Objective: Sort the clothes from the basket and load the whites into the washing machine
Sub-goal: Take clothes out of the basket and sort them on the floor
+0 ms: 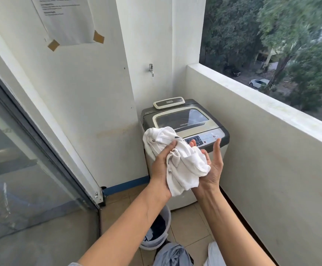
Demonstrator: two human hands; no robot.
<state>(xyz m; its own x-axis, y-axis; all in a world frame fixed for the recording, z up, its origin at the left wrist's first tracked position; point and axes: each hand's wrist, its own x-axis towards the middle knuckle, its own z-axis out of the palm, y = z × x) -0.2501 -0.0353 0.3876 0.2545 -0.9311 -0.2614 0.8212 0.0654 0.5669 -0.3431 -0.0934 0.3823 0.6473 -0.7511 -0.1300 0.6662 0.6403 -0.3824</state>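
A bunched white garment [183,162] is held up between both hands in front of the washing machine [183,120]. My left hand [161,166] grips its left side with the thumb curled over the cloth. My right hand [213,166] cups it from the right with the fingers straight and spread. The top-loading machine stands in the balcony corner with its glass lid down. A grey basket [159,230] holding dark clothes sits on the tiled floor below my left forearm.
A blue-grey garment [173,254] and a white one [214,254] lie at the bottom edge. A balcony parapet [252,96] runs along the right, a glass sliding door [21,160] on the left. A tap [151,69] sticks out of the wall above the machine.
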